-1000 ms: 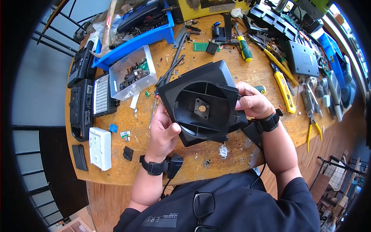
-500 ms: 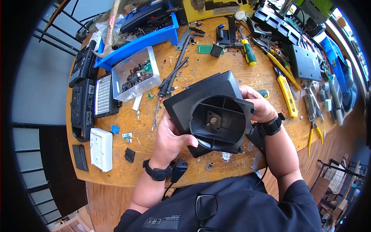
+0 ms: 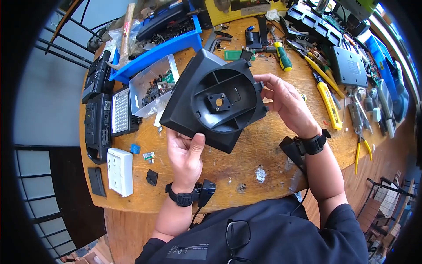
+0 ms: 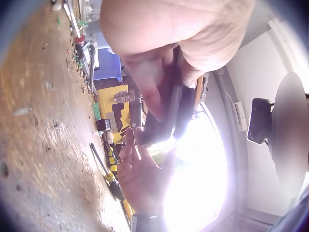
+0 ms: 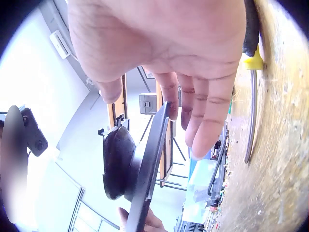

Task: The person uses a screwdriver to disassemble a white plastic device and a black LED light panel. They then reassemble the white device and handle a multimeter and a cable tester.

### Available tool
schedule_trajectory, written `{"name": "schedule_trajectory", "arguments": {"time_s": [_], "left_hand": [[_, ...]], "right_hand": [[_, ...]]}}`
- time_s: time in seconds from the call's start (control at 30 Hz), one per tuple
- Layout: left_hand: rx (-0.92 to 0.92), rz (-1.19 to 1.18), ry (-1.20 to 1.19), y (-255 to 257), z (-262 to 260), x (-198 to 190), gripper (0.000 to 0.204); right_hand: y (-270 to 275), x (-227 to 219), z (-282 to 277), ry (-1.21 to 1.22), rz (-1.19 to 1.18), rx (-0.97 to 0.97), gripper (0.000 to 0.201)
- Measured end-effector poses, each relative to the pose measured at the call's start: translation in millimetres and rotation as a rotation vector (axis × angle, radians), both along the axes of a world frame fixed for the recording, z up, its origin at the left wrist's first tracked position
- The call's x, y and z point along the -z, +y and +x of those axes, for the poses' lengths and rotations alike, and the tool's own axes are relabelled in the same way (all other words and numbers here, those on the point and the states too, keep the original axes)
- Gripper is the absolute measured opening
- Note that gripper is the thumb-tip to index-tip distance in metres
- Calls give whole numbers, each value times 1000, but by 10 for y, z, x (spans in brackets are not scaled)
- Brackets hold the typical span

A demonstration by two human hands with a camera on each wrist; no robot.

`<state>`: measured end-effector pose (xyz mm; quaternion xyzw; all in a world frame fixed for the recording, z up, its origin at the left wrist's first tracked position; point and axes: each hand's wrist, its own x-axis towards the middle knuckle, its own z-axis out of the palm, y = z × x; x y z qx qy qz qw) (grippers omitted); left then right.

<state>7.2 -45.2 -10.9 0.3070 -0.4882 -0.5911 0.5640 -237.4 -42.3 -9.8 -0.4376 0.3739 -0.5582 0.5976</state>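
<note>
A black plastic housing [image 3: 184, 103] with a square body and a round recessed opening is held up over the workbench, its opening towards the head camera. Inside the recess sits a small bracket [image 3: 214, 102] with a central hole. My left hand [image 3: 183, 159] grips the housing by its lower left edge, thumb on the front and fingers behind, partly hidden. On the other side my right hand [image 3: 288, 105] is spread, fingertips right at the rim's tabs. In the right wrist view its fingers [image 5: 211, 113] extend loosely past the housing's edge [image 5: 157, 140], not curled round it.
Behind the housing are a clear bin [image 3: 151, 94] of small parts and a blue tray [image 3: 154, 53]. A green-yellow screwdriver [image 3: 283, 57], a yellow utility knife [image 3: 329, 105] and pliers [image 3: 358, 130] lie to the right. A white box [image 3: 120, 171] sits at left.
The housing first shifted right, then swung up and left, turned counterclockwise. My right hand has let go of its edge and opened; the left hand keeps its hold.
</note>
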Motion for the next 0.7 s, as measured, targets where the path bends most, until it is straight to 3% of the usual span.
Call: {"name": "schedule_trajectory", "arguments": {"time_s": [0.1, 0.2, 0.27, 0.33, 0.4, 0.47, 0.53, 0.57, 0.7], "left_hand": [[17, -25, -26, 16, -5, -16, 57], [-51, -55, -26, 18, 4, 0, 46], [-61, -148, -71, -8, 69, 41, 30], [84, -255, -43, -45, 48, -35, 22], [103, -512, -223, -143, 98, -2, 18], [91, -493, -249, -114, 112, -47, 18], [-1, -633, -423, -100, 109, -84, 21], [-2, -522, -427, -45, 116, -103, 24], [-41, -565, -393, -73, 119, -45, 17]], "right_hand": [[0, -1, 18, 62, -62, 25, 58], [-8, 22, 13, 111, -121, 57, 64], [1, -21, 32, -10, -82, -27, 71], [17, -25, 33, -24, -55, -64, 76], [10, 46, 46, -108, -74, -155, 79], [27, 22, 58, -158, -54, -174, 83], [26, -6, 76, -202, -63, -200, 82], [-1, -16, 49, -118, -72, -203, 78], [40, -147, 98, -186, -75, -172, 79]]}}
